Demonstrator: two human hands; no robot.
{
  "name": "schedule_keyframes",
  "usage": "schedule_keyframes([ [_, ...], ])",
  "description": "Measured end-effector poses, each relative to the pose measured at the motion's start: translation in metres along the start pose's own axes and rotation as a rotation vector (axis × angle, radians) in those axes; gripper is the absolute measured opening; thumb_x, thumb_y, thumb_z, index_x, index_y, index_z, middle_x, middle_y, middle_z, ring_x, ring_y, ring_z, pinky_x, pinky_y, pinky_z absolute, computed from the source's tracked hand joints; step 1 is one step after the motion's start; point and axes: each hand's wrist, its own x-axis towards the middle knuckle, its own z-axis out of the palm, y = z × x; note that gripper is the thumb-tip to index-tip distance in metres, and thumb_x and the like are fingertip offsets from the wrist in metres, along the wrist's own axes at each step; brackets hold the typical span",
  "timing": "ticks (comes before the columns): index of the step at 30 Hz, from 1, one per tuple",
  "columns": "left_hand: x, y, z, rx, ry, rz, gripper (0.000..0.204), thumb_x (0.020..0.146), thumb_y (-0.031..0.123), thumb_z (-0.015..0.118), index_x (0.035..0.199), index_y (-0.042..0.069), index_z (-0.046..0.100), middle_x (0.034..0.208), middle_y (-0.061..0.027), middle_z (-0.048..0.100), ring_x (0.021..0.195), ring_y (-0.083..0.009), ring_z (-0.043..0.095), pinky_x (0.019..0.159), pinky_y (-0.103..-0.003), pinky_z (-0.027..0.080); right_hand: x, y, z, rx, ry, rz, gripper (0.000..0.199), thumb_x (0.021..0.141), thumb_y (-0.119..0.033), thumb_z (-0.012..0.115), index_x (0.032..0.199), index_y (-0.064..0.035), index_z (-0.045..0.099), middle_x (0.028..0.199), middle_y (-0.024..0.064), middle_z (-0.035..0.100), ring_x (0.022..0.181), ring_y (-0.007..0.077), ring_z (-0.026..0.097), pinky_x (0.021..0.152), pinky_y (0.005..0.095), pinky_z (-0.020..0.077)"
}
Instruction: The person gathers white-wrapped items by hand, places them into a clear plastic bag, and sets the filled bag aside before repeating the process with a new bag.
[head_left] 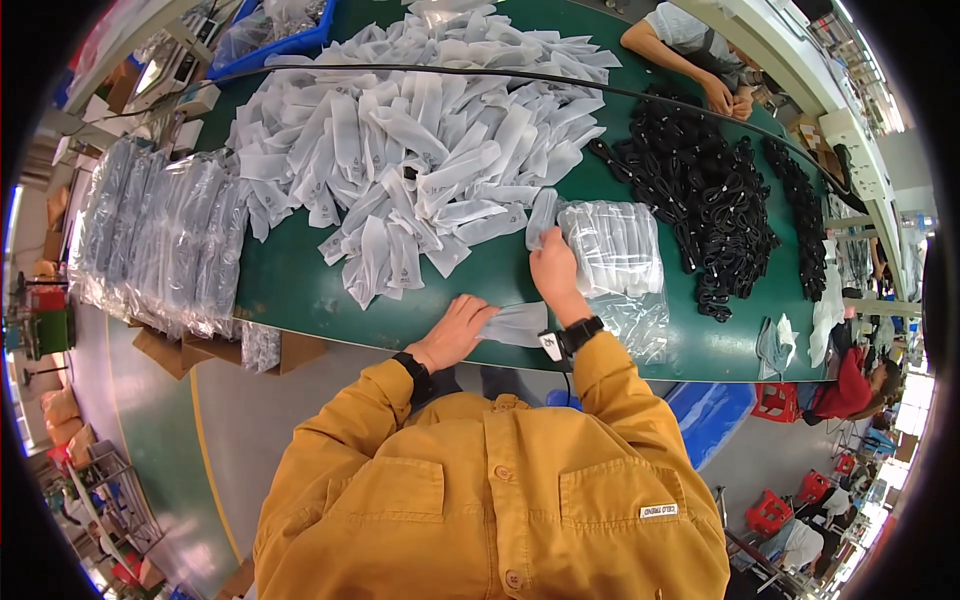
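Observation:
My left hand [457, 332] is at the table's front edge, its fingers closed on the left end of a frosted plastic bag [517, 325] that lies flat. Further right and forward, my right hand [556, 268] grips the near end of another frosted plastic bag [541, 212]. Just right of that hand sits a stack of folded white bags [612, 248] in clear wrapping. The loose clear wrapping [630, 328] spreads toward the front edge. Ahead lies a large heap of filled frosted bags [400, 140].
Black coiled cables [715, 200] are piled at the right. Wrapped bundles [165, 235] stand at the left, near a blue bin [275, 40]. A black cable [480, 70] spans the green table [300, 275]. A co-worker's hands [730, 98] are at the far right.

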Motion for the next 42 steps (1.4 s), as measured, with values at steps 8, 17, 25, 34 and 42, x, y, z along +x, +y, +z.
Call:
schedule_keyframes([
  [8, -0.001, 0.002, -0.007, 0.037, -0.016, 0.051, 0.064, 0.062, 0.002, 0.074, 0.122, 0.007, 0.052, 0.113, -0.0115, 0.047, 0.109, -0.0314, 0.045, 0.097, -0.039, 0.041, -0.061, 0.026, -0.045, 1.024, -0.470, 0.461, 0.017, 0.085, -0.009, 0.056, 0.100, -0.0021, 0.059, 0.077, 0.0135, 0.061, 0.068, 0.0291, 0.066, 0.059, 0.0371, 0.0513],
  [17, -0.001, 0.004, -0.009, 0.042, -0.030, 0.049, 0.062, 0.061, 0.002, 0.076, 0.118, 0.009, 0.056, 0.120, -0.0124, 0.047, 0.118, -0.0357, 0.042, 0.100, -0.042, 0.040, -0.067, -0.009, -0.063, 0.155, -0.225, -0.003, 0.019, 0.082, -0.015, 0.066, 0.095, -0.0027, 0.060, 0.091, 0.0168, 0.061, 0.077, 0.0348, 0.063, 0.068, 0.0427, 0.0514],
  [25, 0.011, 0.010, -0.023, 0.070, 0.025, 0.063, 0.057, 0.063, 0.006, 0.077, 0.116, 0.012, 0.058, 0.131, -0.0116, 0.043, 0.124, -0.0367, 0.037, 0.104, -0.046, 0.036, -0.065, 0.001, -0.041, 0.396, -0.460, -0.106, 0.023, 0.073, -0.008, 0.069, 0.093, -0.0036, 0.058, 0.099, 0.0161, 0.058, 0.088, 0.0381, 0.061, 0.073, 0.0449, 0.0505],
  [34, 0.002, 0.003, -0.001, 0.111, -0.095, 0.043, 0.070, 0.068, 0.013, 0.076, 0.132, 0.007, 0.047, 0.133, -0.0150, 0.041, 0.123, -0.0368, 0.037, 0.104, -0.047, 0.035, 0.018, -0.063, -0.049, 0.298, -0.188, -0.510, 0.026, 0.073, -0.002, 0.064, 0.097, -0.0049, 0.057, 0.097, 0.0117, 0.056, 0.083, 0.0335, 0.061, 0.068, 0.0428, 0.0500],
  [42, -0.001, 0.008, -0.001, 0.098, -0.085, -0.018, 0.080, 0.067, 0.017, 0.077, 0.137, 0.005, 0.040, 0.130, -0.0153, 0.042, 0.121, -0.0377, 0.038, 0.104, -0.046, 0.034, 0.034, -0.078, -0.011, 0.039, -0.129, -0.594, 0.022, 0.074, -0.003, 0.062, 0.095, -0.0061, 0.059, 0.091, 0.0091, 0.059, 0.072, 0.0286, 0.063, 0.063, 0.0392, 0.0504],
])
